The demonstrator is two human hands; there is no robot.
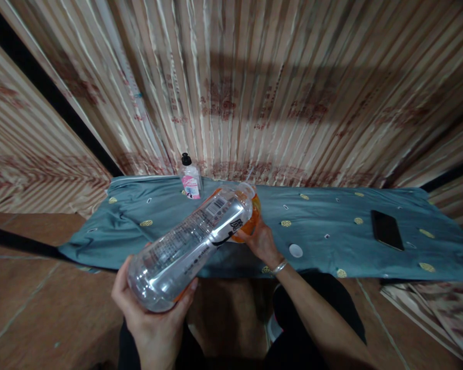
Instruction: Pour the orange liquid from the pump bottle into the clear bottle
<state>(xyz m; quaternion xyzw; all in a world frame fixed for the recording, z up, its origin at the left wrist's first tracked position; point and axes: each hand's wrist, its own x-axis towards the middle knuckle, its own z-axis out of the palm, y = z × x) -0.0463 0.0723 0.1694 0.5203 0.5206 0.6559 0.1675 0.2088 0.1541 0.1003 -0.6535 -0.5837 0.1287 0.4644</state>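
My left hand [150, 313] is wrapped round the base of a large clear plastic bottle [189, 246] with a barcode and dark printing. The bottle lies aslant, its base near me and its other end pointing away to the right. There it overlaps an orange container [251, 222], which my right hand [263, 240] grips from the right side. Most of the orange container is hidden behind the clear bottle and my fingers. Whether the two touch, I cannot tell. A small white round cap [295, 251] lies on the cloth beside my right wrist.
A teal cloth [324, 205] with yellow motifs covers the low bench. A pink-labelled bottle with a black top [191, 181] stands at the back left. A dark phone [387, 229] lies at the right. Pleated curtains [231, 92] hang behind.
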